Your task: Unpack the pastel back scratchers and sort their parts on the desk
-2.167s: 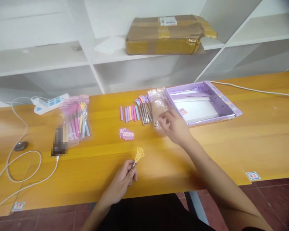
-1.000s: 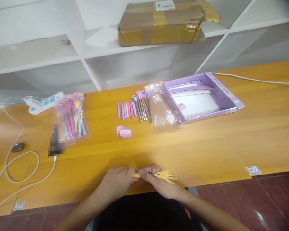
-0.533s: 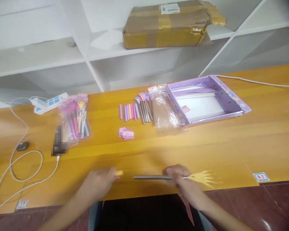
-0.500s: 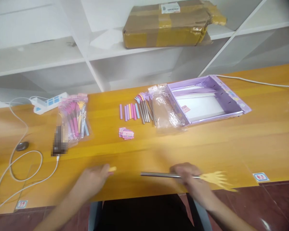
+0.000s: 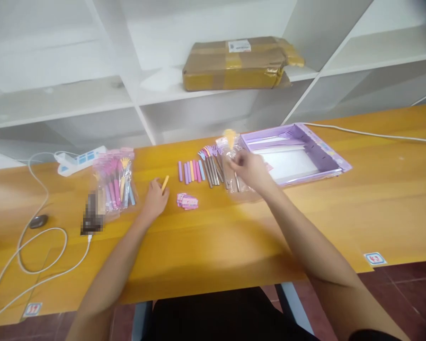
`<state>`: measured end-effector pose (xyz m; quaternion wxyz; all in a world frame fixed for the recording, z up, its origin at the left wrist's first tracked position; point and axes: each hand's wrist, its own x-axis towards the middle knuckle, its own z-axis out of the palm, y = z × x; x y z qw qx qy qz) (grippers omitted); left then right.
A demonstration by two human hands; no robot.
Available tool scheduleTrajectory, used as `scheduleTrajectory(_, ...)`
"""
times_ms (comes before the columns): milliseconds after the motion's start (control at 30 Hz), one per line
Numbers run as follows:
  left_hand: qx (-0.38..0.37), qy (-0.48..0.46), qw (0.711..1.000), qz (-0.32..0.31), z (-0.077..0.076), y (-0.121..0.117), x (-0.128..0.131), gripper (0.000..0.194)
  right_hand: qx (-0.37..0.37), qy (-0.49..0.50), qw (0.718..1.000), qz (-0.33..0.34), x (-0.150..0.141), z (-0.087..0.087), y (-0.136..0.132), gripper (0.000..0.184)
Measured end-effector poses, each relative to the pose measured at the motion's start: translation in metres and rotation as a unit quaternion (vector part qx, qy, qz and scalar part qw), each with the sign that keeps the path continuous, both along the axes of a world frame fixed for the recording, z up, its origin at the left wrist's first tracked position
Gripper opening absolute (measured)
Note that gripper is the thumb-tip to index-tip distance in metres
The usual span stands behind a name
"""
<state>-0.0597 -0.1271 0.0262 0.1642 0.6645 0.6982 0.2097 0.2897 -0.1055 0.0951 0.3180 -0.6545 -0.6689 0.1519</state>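
My left hand (image 5: 155, 200) is closed on a small yellow handle sleeve (image 5: 165, 183), just left of a row of coloured handle sleeves (image 5: 190, 172). In my right hand (image 5: 251, 170) is a back scratcher with a metal rod and a yellow hand-shaped head (image 5: 229, 137). It is held over the clear plastic bags (image 5: 246, 193). Several more back scratchers with metal rods (image 5: 212, 171) lie side by side just left of that hand. A small pile of pink printed cards (image 5: 188, 201) lies right of my left hand.
A purple open box (image 5: 317, 163) holds a purple back scratcher. Bagged back scratchers (image 5: 115, 182) lie at left, near a power strip (image 5: 81, 160), a pixelated dark object (image 5: 92, 215), white cable (image 5: 64, 237) and a black mouse (image 5: 39, 221). A taped carton (image 5: 230, 71) sits on the shelf.
Both hands have moved forward from the table's near edge. My left hand carries the yellow sleeve to beside the row; my right hand brings the yellow back scratcher, now upright, to the plastic bags.
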Motion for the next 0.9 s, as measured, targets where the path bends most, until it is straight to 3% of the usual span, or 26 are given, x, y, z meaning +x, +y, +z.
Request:
scheduleTrajectory(133,0.067,0.002,0.998,-0.015,-0.028,0.007,0.01,0.038,-0.087,-0.176,0.98,0.017,-0.031,-0.028,0.049,0.022)
scheduleTrajectory(300,0.086,-0.025,0.995,-0.034,-0.04,0.003,0.0,0.033,-0.117,-0.221,0.968,0.028,-0.046,-0.045,0.061,0.027)
scheduleTrajectory(400,0.084,-0.027,0.995,-0.036,-0.041,0.005,-0.002,0.031,-0.105,-0.232,0.967,0.015,-0.038,-0.049,0.058,0.035)
scheduleTrajectory(533,0.078,-0.026,0.996,-0.044,-0.042,0.006,-0.001,0.03,-0.053,-0.263,0.96,-0.084,-0.013,-0.057,0.053,0.056)
scheduleTrajectory(633,0.076,-0.031,0.996,-0.047,-0.042,0.007,-0.001,0.031,-0.089,-0.277,0.95,-0.117,0.001,-0.065,0.054,0.065)
scheduleTrajectory(767,0.068,-0.03,0.996,-0.045,-0.041,0.007,-0.001,0.033,-0.142,-0.272,0.948,-0.09,0.006,-0.063,0.056,0.055)
scheduleTrajectory(900,0.061,-0.029,0.997,-0.049,-0.039,0.007,-0.001,0.034,-0.154,-0.236,0.954,-0.104,0.008,-0.045,0.055,0.058)
